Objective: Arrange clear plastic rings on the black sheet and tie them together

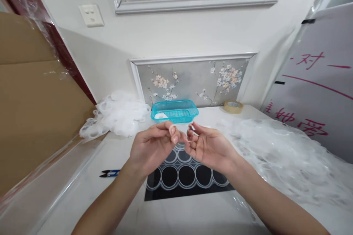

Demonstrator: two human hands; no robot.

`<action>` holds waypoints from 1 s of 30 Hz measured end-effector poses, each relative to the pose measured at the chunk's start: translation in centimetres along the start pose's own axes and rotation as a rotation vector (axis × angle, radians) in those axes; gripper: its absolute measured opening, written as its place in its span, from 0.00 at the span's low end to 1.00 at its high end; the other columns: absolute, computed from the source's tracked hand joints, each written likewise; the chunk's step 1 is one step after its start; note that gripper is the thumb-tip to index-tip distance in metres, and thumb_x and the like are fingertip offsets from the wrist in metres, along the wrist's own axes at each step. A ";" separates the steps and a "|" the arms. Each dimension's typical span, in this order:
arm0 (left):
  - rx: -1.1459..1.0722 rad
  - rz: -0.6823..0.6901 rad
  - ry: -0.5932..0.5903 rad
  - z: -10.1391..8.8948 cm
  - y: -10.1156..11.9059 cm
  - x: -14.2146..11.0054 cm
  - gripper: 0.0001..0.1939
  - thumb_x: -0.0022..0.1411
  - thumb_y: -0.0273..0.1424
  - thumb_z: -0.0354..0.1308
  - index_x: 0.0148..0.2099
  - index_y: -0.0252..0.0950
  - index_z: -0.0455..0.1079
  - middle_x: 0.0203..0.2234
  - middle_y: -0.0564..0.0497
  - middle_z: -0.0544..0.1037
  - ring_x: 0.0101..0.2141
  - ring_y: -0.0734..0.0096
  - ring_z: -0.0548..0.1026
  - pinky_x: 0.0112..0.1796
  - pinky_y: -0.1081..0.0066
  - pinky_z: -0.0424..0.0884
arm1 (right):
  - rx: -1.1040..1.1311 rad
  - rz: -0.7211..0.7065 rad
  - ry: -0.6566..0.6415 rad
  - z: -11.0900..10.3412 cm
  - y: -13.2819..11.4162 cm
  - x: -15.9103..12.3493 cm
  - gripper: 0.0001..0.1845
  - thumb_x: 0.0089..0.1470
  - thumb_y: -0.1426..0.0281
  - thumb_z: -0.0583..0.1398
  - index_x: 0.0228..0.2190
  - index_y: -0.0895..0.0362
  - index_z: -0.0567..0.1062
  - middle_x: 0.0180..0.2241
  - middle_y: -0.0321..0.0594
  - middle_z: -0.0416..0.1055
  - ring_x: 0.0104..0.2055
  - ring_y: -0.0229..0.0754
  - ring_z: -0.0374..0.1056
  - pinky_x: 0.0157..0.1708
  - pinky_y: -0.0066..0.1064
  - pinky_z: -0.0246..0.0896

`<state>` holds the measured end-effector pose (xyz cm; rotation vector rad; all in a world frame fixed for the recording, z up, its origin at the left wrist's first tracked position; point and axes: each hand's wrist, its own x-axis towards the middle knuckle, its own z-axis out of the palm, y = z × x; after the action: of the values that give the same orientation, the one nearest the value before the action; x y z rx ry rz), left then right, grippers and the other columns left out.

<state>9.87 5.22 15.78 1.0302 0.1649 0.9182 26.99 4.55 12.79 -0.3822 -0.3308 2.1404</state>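
Note:
My left hand point(154, 147) is raised over the table with its thumb and fingers pinched on a small whitish curved strip point(172, 129). Close beside it, almost touching, my right hand point(208, 147) has its fingers curled around a small shiny metal piece point(192, 128); most of that piece is hidden, so its kind is unclear. Below both hands lies a black sheet point(190, 193) printed with rows of white-outlined circles. A pair of blue thread snips point(109, 173) with black tips rests left of the sheet, partly behind my left forearm.
A turquoise plastic basket point(174, 119) with something white inside stands by the wall. To its right is a roll of tape point(233, 107). White sheer material is heaped at left point(118, 115) and spread at right point(286, 154). Cardboard point(41, 91) borders the left side, a written-on board point(317, 73) the right.

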 end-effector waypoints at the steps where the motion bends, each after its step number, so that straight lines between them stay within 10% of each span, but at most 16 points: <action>1: 0.030 0.012 0.013 -0.2 -0.3 0.2 0.07 0.54 0.26 0.57 0.35 0.34 0.76 0.19 0.53 0.71 0.29 0.70 0.74 0.38 0.71 0.69 | 0.003 0.025 -0.003 -0.2 0.3 0.4 0.10 0.58 0.71 0.56 0.27 0.62 0.72 0.22 0.37 0.73 0.26 0.34 0.71 0.33 0.27 0.68; 7: 0.688 0.180 0.251 -4.0 -0.5 1.5 0.23 0.57 0.35 0.60 0.55 0.41 0.67 0.27 0.52 0.77 0.19 0.76 0.70 0.29 0.69 0.69 | -0.085 -0.024 0.175 -1.6 -0.2 2.3 0.06 0.58 0.71 0.57 0.30 0.59 0.72 0.34 0.41 0.76 0.39 0.40 0.73 0.43 0.31 0.65; 13: 1.360 0.107 0.579 -14.4 3.2 6.1 0.27 0.55 0.39 0.61 0.54 0.29 0.66 0.33 0.47 0.77 0.30 0.69 0.75 0.36 0.67 0.71 | -0.135 -0.088 0.406 -6.1 -3.1 2.3 0.03 0.56 0.73 0.58 0.30 0.57 0.71 0.30 0.35 0.75 0.32 0.36 0.72 0.37 0.28 0.65; 20: 1.641 -0.260 0.457 -24.0 2.9 11.9 0.12 0.64 0.35 0.55 0.44 0.30 0.68 0.37 0.48 0.74 0.36 0.69 0.74 0.38 0.64 0.72 | -0.163 -0.060 0.421 -9.8 -3.8 -0.2 0.02 0.54 0.73 0.61 0.30 0.58 0.71 0.28 0.37 0.74 0.29 0.36 0.70 0.34 0.28 0.65; 30: 1.858 -0.430 0.235 -25.7 0.6 13.5 0.13 0.64 0.36 0.55 0.43 0.30 0.69 0.38 0.48 0.74 0.38 0.68 0.74 0.40 0.63 0.72 | -0.345 -0.130 0.351 -11.2 -4.7 -2.0 0.07 0.50 0.69 0.64 0.32 0.58 0.75 0.24 0.34 0.68 0.26 0.33 0.65 0.30 0.25 0.62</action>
<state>4.70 32.18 6.28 2.3904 1.5736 0.2574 35.92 6.56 4.59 -0.8965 -0.5065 1.8448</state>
